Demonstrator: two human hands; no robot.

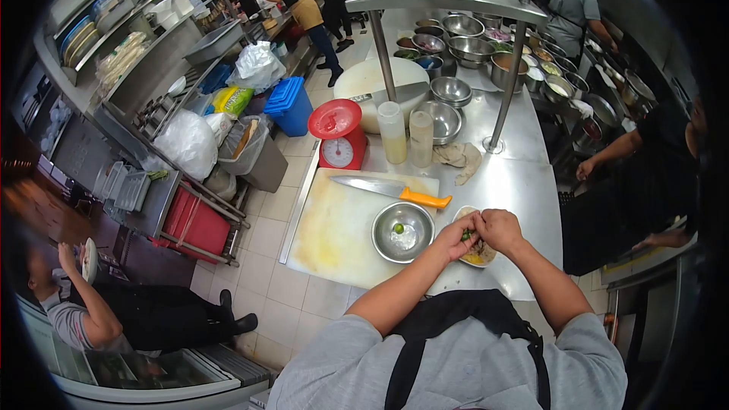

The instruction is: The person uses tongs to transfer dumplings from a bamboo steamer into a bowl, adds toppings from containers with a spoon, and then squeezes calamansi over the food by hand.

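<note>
My left hand (459, 234) and my right hand (499, 228) are pressed together over a small white dish (480, 255) of yellowish food. Both pinch a small green item (465, 235), mostly hidden by my fingers. Just left of the dish stands a steel bowl (402, 231) with one green piece (398, 228) inside. The bowl rests on a white cutting board (342, 228). A knife with an orange handle (391, 190) lies across the board's far edge.
A red kitchen scale (339, 135), two squeeze bottles (406, 134) and stacked steel bowls (449, 93) stand further along the steel counter (509, 182). A person in black (638, 182) works at the right. Another person (114, 311) crouches at the lower left.
</note>
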